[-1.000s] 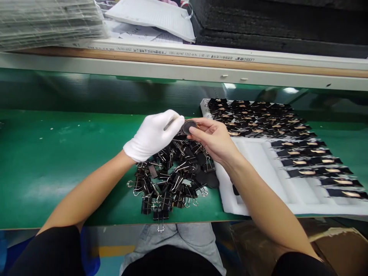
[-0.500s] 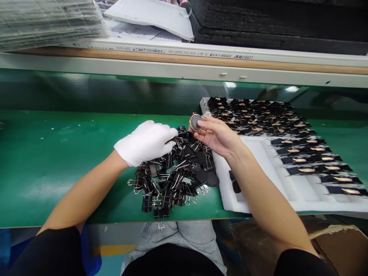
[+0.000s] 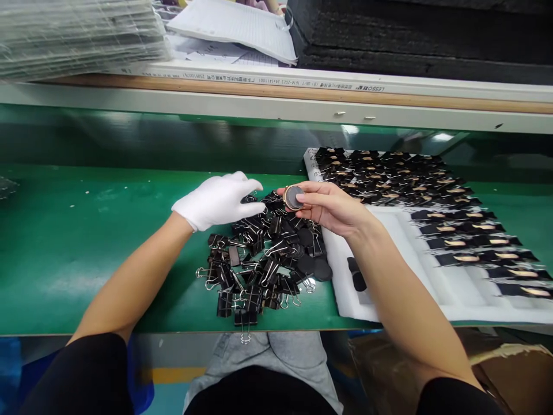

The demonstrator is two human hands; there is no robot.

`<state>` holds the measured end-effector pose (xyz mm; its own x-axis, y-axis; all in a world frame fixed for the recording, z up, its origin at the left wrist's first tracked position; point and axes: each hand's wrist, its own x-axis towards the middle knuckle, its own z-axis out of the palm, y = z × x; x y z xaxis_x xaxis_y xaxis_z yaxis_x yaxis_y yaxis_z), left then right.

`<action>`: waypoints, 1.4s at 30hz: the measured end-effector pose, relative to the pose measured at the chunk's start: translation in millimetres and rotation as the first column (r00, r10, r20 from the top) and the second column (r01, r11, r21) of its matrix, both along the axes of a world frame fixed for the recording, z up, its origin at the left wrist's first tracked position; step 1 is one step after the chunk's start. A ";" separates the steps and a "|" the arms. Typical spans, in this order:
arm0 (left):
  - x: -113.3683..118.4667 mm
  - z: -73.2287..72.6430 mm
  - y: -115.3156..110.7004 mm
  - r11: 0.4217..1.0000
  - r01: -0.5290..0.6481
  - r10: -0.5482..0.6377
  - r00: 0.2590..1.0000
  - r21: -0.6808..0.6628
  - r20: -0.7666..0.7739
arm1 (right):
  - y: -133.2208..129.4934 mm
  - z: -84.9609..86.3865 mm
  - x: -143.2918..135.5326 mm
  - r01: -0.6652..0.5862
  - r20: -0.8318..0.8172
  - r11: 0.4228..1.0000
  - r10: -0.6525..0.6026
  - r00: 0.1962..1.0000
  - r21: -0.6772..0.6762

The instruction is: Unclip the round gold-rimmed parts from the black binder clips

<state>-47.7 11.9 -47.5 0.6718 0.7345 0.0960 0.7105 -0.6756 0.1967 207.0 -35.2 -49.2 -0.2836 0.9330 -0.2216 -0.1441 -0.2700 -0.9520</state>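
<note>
Left hand [image 3: 220, 200] gaped, thumb apart, holding nothing I saw | binder clips [image 3: 253, 298] lay by its fingertips | right hand [image 3: 334, 206] pinched a round disc [image 3: 291, 197] | foam tray [image 3: 391, 225] sat to its right

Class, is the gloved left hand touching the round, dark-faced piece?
Apart. The head view shows a plain gap, with black clips visible between the left hand and the round piece in the right hand.
</note>
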 end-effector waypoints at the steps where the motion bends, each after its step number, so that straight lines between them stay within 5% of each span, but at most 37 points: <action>1: -1.1 -3.4 2.8 0.996 0.071 -0.071 0.997 -0.053 -0.001 | 0.3 -0.2 0.2 -0.002 0.003 1.000 0.002 1.000 -0.003; 8: -1.7 -6.7 8.2 0.962 0.239 -0.216 0.961 -0.129 0.174 | 1.1 -1.0 2.9 0.002 0.004 1.000 -0.002 1.000 0.002; 11: 1.7 4.5 3.0 0.981 0.119 -0.048 0.913 -0.152 0.405 | 0.2 0.8 6.8 -0.041 0.009 0.999 0.041 0.999 0.027; 14: 11.5 12.0 -7.0 0.970 -0.017 0.174 0.751 -0.244 0.637 | -2.9 1.8 6.7 -0.133 0.028 0.988 0.132 0.991 0.072; 18: 28.6 10.7 -22.6 0.946 -0.032 0.270 0.634 -0.324 0.725 | -8.2 -0.9 -4.1 -0.148 -0.001 0.971 0.151 0.989 0.186; 22: 30.8 10.6 -28.5 0.951 0.012 0.203 0.733 -0.310 0.650 | -11.3 -1.5 -10.7 -0.074 0.031 0.963 0.068 0.997 0.258; 27: 17.3 20.0 -24.4 0.967 -0.127 0.217 0.868 -0.222 0.447 | -13.7 2.7 -4.9 -0.155 0.184 0.929 0.097 0.978 0.335; 31: 13.9 22.4 -23.8 0.976 -0.008 0.069 0.959 -0.218 0.274 | -15.4 1.5 -4.0 -0.198 0.242 0.931 0.125 0.962 0.306; 37: 14.4 16.6 -21.0 0.976 0.049 0.020 0.949 -0.211 0.314 | -15.3 4.8 3.7 -0.214 0.272 0.913 0.120 0.955 0.348; 42: 11.8 17.2 -19.5 0.972 0.063 0.040 0.905 -0.227 0.423 | -11.2 12.0 21.1 -0.032 0.251 0.881 -0.100 0.963 0.471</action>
<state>-35.9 -7.6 -30.3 0.6139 0.7631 0.2018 0.5183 -0.5825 0.6262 228.1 -46.4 -37.2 -0.2433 0.9529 0.1812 0.1257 0.2162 -0.9682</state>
